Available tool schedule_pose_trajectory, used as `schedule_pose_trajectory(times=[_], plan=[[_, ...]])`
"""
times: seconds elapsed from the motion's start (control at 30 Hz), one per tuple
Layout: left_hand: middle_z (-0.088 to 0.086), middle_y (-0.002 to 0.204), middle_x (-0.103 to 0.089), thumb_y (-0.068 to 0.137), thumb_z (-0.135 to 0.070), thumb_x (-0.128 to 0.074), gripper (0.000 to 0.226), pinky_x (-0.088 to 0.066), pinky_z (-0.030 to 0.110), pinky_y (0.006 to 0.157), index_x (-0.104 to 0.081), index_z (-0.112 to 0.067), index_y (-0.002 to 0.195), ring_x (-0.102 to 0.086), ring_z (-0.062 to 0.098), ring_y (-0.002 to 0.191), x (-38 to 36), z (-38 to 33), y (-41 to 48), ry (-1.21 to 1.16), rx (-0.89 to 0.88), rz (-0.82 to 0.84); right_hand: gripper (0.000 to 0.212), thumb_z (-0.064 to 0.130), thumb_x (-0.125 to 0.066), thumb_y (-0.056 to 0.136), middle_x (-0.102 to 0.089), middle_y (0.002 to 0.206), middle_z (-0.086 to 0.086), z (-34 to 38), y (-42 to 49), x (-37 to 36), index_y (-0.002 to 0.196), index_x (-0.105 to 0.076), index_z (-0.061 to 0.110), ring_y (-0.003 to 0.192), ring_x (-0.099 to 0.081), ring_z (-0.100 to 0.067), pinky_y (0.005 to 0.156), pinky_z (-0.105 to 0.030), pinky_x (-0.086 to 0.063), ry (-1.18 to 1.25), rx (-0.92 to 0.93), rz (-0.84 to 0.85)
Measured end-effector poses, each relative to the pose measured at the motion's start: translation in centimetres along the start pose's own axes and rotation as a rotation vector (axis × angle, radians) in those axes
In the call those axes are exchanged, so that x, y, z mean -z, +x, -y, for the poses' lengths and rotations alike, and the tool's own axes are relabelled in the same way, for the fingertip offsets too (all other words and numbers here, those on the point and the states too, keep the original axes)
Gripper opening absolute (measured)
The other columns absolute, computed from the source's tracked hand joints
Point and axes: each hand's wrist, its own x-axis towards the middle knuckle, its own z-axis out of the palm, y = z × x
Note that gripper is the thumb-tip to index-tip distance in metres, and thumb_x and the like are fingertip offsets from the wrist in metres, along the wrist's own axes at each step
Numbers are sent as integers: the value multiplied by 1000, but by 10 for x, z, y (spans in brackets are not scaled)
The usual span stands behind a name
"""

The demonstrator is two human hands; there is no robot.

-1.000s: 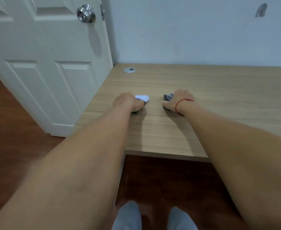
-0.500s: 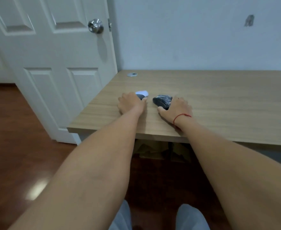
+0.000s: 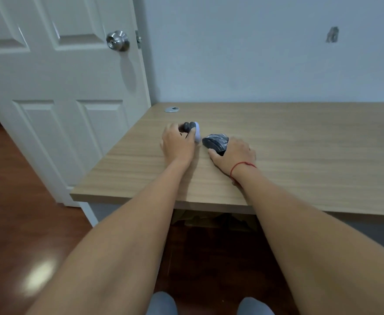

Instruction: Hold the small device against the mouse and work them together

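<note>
My left hand [image 3: 177, 143] grips a small white and dark grey object [image 3: 192, 130] on the wooden desk [image 3: 300, 142], tilted up on its side. My right hand [image 3: 233, 154], with a red thread round its wrist, holds a dark computer mouse [image 3: 216, 142] in a clear plastic wrap just to the right of it. Both things lie close together near the desk's left end. What the fingers of either hand do underneath is hidden.
A round metal cable grommet [image 3: 172, 109] sits at the desk's back left corner. A white panelled door [image 3: 61, 92] with a steel knob [image 3: 117, 40] stands left of the desk. Dark wooden floor [image 3: 16, 212] lies below, and cardboard under the desk.
The view has pulled back and up from the desk. My left hand has turned the white and grey object up on its side. My right hand stays on the mouse.
</note>
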Motion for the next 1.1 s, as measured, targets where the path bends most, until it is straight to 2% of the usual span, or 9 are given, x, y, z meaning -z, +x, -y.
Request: schedule_pose_trajectory(times=[0.3, 0.4, 0.47, 0.63, 0.77, 0.83, 0.93, 1.03, 1.1], plan=[[4, 83, -70, 87, -23, -65, 19, -57, 36, 75, -67, -4, 92, -67, 18, 81, -16, -10, -6, -311, -99, -106, 64, 59, -50, 85, -59, 126, -12, -3, 3, -4, 124, -52, 8, 119, -53, -31, 100, -42, -40, -11, 28, -5], [5, 84, -70, 88, -21, -65, 18, -57, 25, 69, -66, -4, 93, -65, 14, 78, -20, -15, -10, -347, -122, -98, 62, 57, -51, 84, -60, 124, -11, -4, 4, -5, 122, -52, 9, 118, -53, -30, 101, -42, -40, 7, 29, 3], [8, 87, -72, 88, -22, -65, 21, -55, 18, 69, -67, -2, 94, -67, 14, 79, -22, -13, -11, -330, -125, -50, 60, 56, -52, 83, -61, 122, -10, -5, 4, -6, 120, -53, 9, 116, -55, -31, 99, -41, -40, 20, 28, 0], [14, 90, -71, 88, -25, -60, 25, -53, 39, 80, -63, 0, 91, -66, 30, 89, -26, -7, -4, -172, -75, -13, 61, 59, -52, 81, -64, 117, -10, -4, 5, -5, 115, -56, 9, 110, -58, -30, 97, -41, -44, 29, 23, -11], [18, 102, -67, 94, -22, -55, 26, -44, 34, 81, -59, 2, 100, -60, 32, 100, -23, -7, -4, -46, 2, -63, 61, 59, -54, 80, -64, 117, -9, -4, 4, -6, 116, -55, 10, 110, -58, -29, 99, -42, -44, 45, 22, -10], [17, 97, -68, 93, -22, -57, 25, -45, 31, 79, -60, 3, 98, -62, 30, 95, -21, -10, -5, -144, -29, -80, 60, 58, -53, 81, -64, 117, -9, -5, 4, -6, 116, -56, 10, 110, -58, -29, 99, -42, -44, 40, 24, -14], [12, 88, -71, 90, -22, -63, 23, -47, 16, 71, -64, 1, 93, -65, 21, 82, -20, -13, -8, -268, -115, -36, 58, 56, -53, 82, -64, 117, -10, -5, 4, -6, 116, -56, 9, 112, -57, -30, 98, -41, -44, 30, 26, -11], [13, 90, -70, 89, -22, -61, 22, -51, 32, 78, -63, -1, 91, -65, 28, 88, -23, -10, -6, -150, -146, 26, 58, 56, -54, 81, -64, 115, -10, -5, 4, -5, 115, -57, 10, 109, -58, -30, 97, -41, -46, 44, 27, -13], [17, 99, -67, 91, -21, -58, 22, -42, 32, 78, -60, 0, 95, -59, 32, 98, -23, -8, -4, -12, -95, 18, 59, 58, -54, 81, -64, 115, -9, -4, 4, -6, 117, -56, 11, 108, -59, -29, 97, -42, -47, 45, 32, -14]])
